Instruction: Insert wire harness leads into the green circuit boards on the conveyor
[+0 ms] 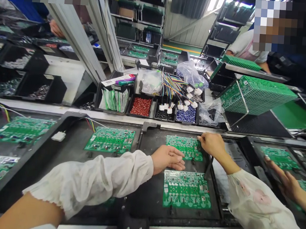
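Observation:
Two green circuit boards lie in the black tray [148, 193] in front of me, one behind the other. My left hand [168, 159] reaches over the left lower part of the far circuit board [184, 144], its fingers stretched out and slightly curled. At that board's far right corner is my right hand [213, 144], with thumb and forefinger pinched together. Whatever is between those fingertips, if anything, is too small to make out. The near circuit board [187, 191] lies flat below my left hand, untouched.
Behind the tray stand bins of red parts [140, 106], blue parts [186, 114] and wire harnesses [174, 84]. Green boards stand upright in a rack [258, 95] at right. A co-worker's hand [285, 178] is over another board at right. More trays with boards [110, 139] lie left.

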The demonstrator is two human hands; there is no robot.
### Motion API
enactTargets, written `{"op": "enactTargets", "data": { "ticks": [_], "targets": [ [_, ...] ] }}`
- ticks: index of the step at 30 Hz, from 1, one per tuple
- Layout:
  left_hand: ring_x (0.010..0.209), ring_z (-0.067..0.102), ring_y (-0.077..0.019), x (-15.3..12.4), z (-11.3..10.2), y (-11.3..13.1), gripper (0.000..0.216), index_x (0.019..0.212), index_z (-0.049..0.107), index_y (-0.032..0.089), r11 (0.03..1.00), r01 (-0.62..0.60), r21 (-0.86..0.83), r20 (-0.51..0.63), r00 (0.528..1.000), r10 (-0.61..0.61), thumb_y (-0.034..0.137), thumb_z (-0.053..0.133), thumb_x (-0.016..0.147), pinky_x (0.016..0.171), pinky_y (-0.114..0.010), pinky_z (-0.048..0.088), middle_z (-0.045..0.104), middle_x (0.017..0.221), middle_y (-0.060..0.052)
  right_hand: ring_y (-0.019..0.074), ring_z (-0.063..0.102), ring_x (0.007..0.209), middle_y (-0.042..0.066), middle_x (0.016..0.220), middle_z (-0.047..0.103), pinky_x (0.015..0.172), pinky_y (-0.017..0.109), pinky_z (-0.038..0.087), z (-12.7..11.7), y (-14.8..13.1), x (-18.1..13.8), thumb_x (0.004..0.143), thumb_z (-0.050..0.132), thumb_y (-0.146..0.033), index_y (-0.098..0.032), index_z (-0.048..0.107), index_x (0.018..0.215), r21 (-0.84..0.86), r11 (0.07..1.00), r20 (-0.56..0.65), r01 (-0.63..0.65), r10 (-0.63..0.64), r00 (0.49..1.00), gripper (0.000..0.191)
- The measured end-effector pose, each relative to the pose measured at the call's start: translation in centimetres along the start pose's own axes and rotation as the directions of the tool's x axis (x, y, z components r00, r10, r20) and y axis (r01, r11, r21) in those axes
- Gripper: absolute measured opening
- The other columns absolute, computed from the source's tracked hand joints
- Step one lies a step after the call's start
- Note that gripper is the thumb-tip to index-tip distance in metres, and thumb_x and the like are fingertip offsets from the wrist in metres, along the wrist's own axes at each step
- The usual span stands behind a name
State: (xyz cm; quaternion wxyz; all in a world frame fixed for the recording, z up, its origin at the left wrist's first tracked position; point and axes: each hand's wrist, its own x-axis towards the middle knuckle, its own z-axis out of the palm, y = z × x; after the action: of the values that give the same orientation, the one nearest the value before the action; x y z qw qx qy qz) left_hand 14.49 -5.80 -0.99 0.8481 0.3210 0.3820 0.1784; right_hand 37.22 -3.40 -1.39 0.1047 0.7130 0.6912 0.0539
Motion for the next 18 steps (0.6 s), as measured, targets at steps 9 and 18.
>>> {"op": "enactTargets", "data": {
  "ticks": [9,18],
  "targets": [
    [0.051,0.057,-0.0085,-1.2,-0.3,0.1,0.032,0.067,0.053,0.008,0.997,-0.05,0.06,-0.004,0.999,0.05,0.033,0.072,0.058,0.049,-0.019,0.043,0.059,0.059,-0.003,0.0219,0.06,0.064,0.011,0.065,0.065,0.062,0.033,0.035,-0.1,-0.4,0.1,0.08,0.045,-0.033,-0.015,0.063,0.065,-0.008,1.0,-0.034,0.02,-0.02,0.999,0.029],
    [0.049,0.053,-0.0067,-3.9,1.2,-1.4,0.026,0.067,0.053,0.009,0.994,-0.067,-0.092,0.026,0.997,0.069,0.025,0.071,0.06,0.047,-0.018,0.042,0.055,0.057,-0.001,0.0149,0.056,0.072,0.003,0.075,0.063,0.07,0.029,0.04,-3.9,-6.6,-10.4,0.082,0.047,-0.036,-0.019,0.06,0.077,0.647,0.726,-0.228,0.233,-0.108,0.968,0.022]
  ]
}}
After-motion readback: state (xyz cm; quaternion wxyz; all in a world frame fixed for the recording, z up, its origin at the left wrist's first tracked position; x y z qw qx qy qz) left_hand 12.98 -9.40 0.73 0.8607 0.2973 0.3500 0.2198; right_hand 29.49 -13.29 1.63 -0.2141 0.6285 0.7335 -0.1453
